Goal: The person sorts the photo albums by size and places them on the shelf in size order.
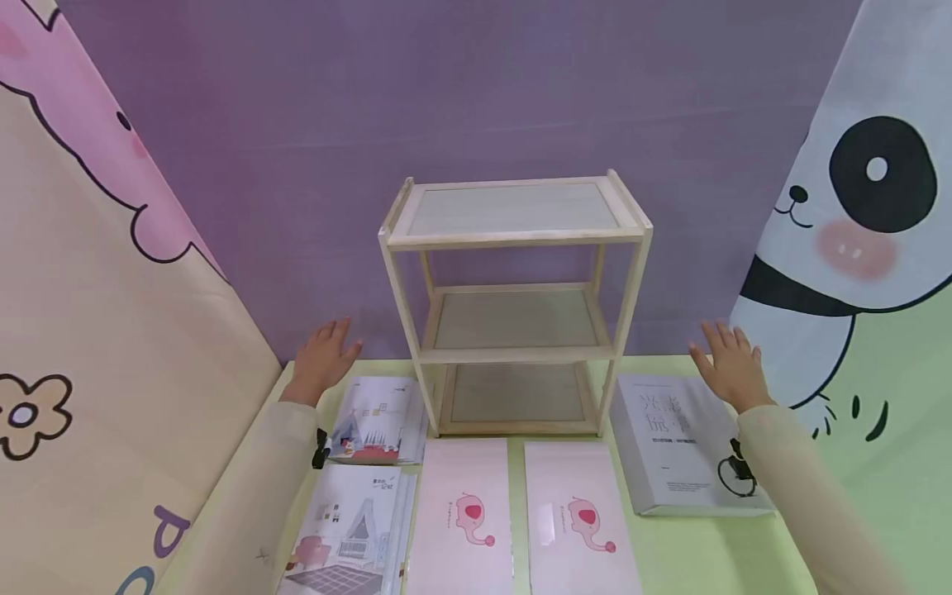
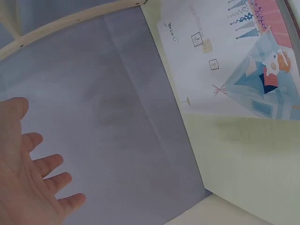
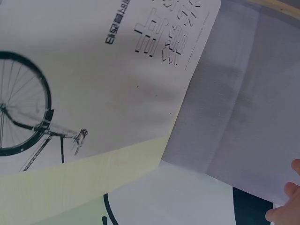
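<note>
My left hand [image 1: 321, 364] hovers with its fingers spread near the back left of the table, above and beside a small illustrated book stack [image 1: 372, 421]. In the left wrist view the same hand [image 2: 37, 173] shows a bare palm and holds nothing. On the other side, my right hand [image 1: 730, 365] is held with fingers extended over the far right corner of a thick white book [image 1: 677, 446] with a bicycle printed on it. Only some fingertips [image 3: 286, 197] of it show in the right wrist view. Between the hands stands a three-tier wooden shelf [image 1: 516, 355], its tiers bare.
Two pink folders [image 1: 463, 512] [image 1: 576, 512] with elephant drawings lie in front of the shelf. Another stack of illustrated books [image 1: 345, 521] lies at the front left. A purple backdrop [image 1: 506, 91] rises behind the table [image 1: 516, 487], with printed cartoon panels on both sides.
</note>
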`<state>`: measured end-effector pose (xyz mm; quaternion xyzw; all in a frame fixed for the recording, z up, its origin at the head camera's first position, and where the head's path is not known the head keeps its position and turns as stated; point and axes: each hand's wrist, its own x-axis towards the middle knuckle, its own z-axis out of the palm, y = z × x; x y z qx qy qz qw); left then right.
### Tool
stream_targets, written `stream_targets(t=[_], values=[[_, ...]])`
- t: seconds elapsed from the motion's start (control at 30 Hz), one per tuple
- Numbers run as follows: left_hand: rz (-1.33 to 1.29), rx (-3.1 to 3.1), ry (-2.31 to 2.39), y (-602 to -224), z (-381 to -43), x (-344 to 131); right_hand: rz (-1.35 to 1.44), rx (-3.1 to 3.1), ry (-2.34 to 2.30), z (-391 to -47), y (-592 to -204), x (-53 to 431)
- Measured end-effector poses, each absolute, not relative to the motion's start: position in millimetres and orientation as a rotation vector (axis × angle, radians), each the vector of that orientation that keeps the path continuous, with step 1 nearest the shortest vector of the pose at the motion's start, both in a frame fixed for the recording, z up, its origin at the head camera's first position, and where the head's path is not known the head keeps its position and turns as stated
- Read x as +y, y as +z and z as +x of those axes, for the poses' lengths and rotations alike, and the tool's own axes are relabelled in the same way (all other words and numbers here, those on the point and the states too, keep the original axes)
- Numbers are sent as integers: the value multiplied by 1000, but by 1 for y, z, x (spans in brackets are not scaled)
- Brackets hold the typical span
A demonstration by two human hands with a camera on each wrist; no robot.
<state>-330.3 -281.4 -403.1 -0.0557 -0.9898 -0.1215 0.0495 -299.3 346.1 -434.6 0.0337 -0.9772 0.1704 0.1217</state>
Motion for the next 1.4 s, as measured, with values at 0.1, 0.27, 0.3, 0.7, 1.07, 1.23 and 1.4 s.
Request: stream_targets(t=[0.1, 0.27, 0.3, 0.7, 1.07, 1.23, 1.4], values=[[-196, -2996, -400, -403, -327, -282, 103, -2860, 503, -296, -439, 350], [-226, -2942, -487, -406, -318, -282, 108, -2884, 559, -289, -443, 350], [-226, -2935, -511, -407, -316, -281, 108, -2891, 565, -287, -444, 351], [-220, -2903, -685, -422, -290, -277, 124, -2863, 642, -266, -457, 361], [-245, -2881, -783, -436, -264, -269, 88, -2813, 755, -240, -470, 373], [-254, -2876, -825, -445, -252, -265, 75, -2813, 789, -231, -477, 375], [-253, -2901, -879, -451, -243, -258, 47, -2833, 861, -219, -483, 380]])
